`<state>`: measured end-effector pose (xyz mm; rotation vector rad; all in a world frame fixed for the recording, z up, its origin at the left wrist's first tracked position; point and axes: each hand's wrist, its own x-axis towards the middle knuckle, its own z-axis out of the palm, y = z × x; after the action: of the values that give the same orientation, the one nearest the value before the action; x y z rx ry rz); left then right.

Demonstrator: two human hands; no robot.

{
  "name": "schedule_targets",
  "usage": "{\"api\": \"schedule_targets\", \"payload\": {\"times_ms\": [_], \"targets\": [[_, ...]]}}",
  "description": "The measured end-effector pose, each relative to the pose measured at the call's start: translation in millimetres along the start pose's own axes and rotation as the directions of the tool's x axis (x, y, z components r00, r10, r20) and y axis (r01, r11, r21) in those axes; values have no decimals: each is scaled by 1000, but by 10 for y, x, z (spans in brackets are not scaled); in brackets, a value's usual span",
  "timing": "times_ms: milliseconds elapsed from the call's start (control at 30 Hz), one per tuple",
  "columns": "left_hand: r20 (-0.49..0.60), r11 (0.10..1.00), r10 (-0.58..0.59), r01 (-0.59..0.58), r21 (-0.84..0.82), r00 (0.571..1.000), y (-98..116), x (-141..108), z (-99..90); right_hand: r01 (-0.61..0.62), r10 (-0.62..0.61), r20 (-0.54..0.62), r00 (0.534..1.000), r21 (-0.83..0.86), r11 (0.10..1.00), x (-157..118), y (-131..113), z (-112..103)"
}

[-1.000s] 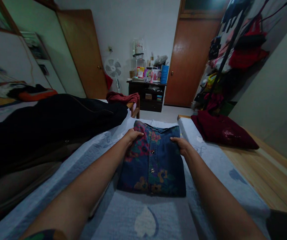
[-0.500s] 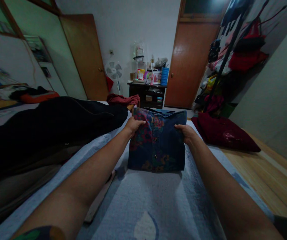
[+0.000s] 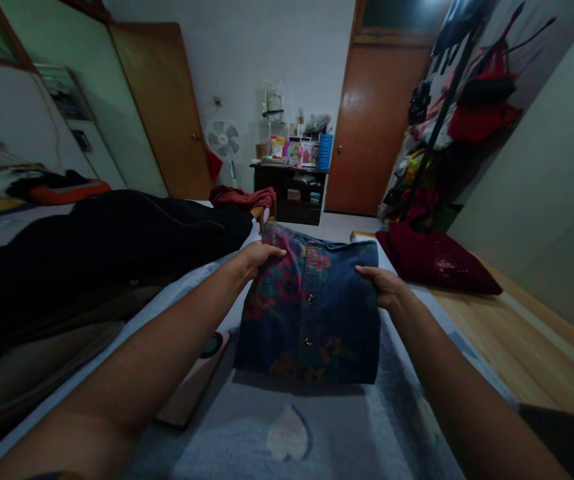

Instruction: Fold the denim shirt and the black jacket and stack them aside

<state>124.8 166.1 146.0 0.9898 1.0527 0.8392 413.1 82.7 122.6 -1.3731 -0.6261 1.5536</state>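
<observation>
A folded blue denim garment (image 3: pixel 311 313) with a red and orange flower print and metal buttons down its front is held up over the bed. Its lower edge hangs near the sheet; I cannot tell whether they touch. At its upper left side my left hand (image 3: pixel 259 258) pinches the cloth, thumb in front and the other fingers hidden behind. My right hand (image 3: pixel 383 283) grips the opposite side the same way. Partly behind my left forearm, a flat pinkish phone (image 3: pixel 201 373) with a dark round camera area lies on the light blue bedsheet (image 3: pixel 227 440).
A large black cloth (image 3: pixel 117 253) is heaped along the left. On the right lies a dark red cushion (image 3: pixel 441 263) beside the wooden floor (image 3: pixel 477 327). Beyond the bed are a reddish cloth (image 3: pixel 244 198), a white fan (image 3: pixel 223 138) and a dark cabinet (image 3: pixel 287 210).
The garment has come nearer and lower, with its bottom edge tilted toward me. Both hands keep their hold. More of the phone now shows beside my left forearm.
</observation>
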Motion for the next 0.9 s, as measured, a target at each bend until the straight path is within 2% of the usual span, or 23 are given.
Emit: {"api": "schedule_targets", "payload": {"times_ms": [100,200,367,500,633,700,733,767,800,833,867,900], "targets": [[0,983,-181,181,39,983,-226,35,-104,-127,127,-21,992,25,992,126,249,1],[-38,970,-228,231,77,973,-470,131,-178,-135,136,-60,989,12,991,318,438,57],[-92,985,-124,134,108,988,-736,285,-240,-117,113,-120,986,-23,993,587,595,124],[-166,979,-36,68,191,985,-898,292,-302,-79,67,-158,985,-67,995,667,735,71],[-276,952,22,64,299,961,-1077,123,-327,-19,-3,-177,984,-121,993,597,898,-51],[-316,898,149,5,439,937,-1188,-60,-267,11,-38,-181,983,-148,989,515,984,-101],[-289,789,314,-79,610,905,-1251,-177,-216,23,-53,-185,981,-162,987,467,1031,-119],[-189,623,474,-176,762,860,-1319,-306,-157,30,-63,-192,979,-173,984,418,1081,-135],[-31,461,551,-273,844,834,-1389,-442,-96,40,-78,-198,977,-186,982,370,1134,-148],[145,328,557,-377,866,818,-1460,-579,-37,59,-100,-197,975,-204,977,323,1190,-160],[311,232,503,-473,850,806,-1528,-708,11,89,-134,-193,972,-228,970,280,1248,-172],[434,177,425,-543,821,795,-1589,-823,47,125,-176,-181,968,-262,957,239,1306,-186]]}}
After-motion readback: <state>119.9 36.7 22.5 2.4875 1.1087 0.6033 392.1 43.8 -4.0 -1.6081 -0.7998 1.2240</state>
